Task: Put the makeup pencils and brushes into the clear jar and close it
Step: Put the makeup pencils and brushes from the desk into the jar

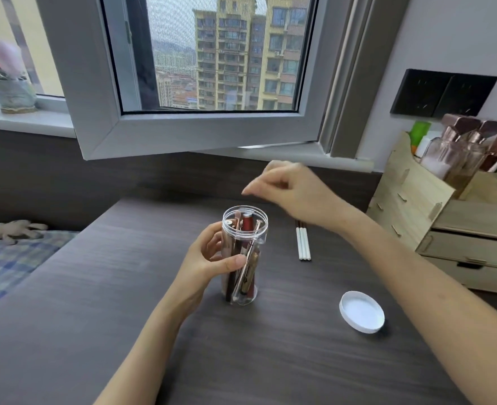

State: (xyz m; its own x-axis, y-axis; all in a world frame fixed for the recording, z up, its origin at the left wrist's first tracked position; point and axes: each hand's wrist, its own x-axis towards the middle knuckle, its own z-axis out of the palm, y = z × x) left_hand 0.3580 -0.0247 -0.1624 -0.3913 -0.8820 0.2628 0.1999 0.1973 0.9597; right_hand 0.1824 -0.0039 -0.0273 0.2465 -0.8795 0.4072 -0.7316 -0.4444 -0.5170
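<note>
Left hand (212, 258) grip clamped on clear jar (243, 255), right hand (291, 191) fingers loosely curled, empty, white lid (362, 311) well apart.

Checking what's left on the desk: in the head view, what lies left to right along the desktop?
Left hand gripping the clear jar → two white-handled pencils lying loose → white lid → wooden organizer.

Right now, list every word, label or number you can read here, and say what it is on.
None can be read.
The clear jar, white lid and white pencils show no print.
Any labels on the bottles in the wooden organizer are blurred.
</note>
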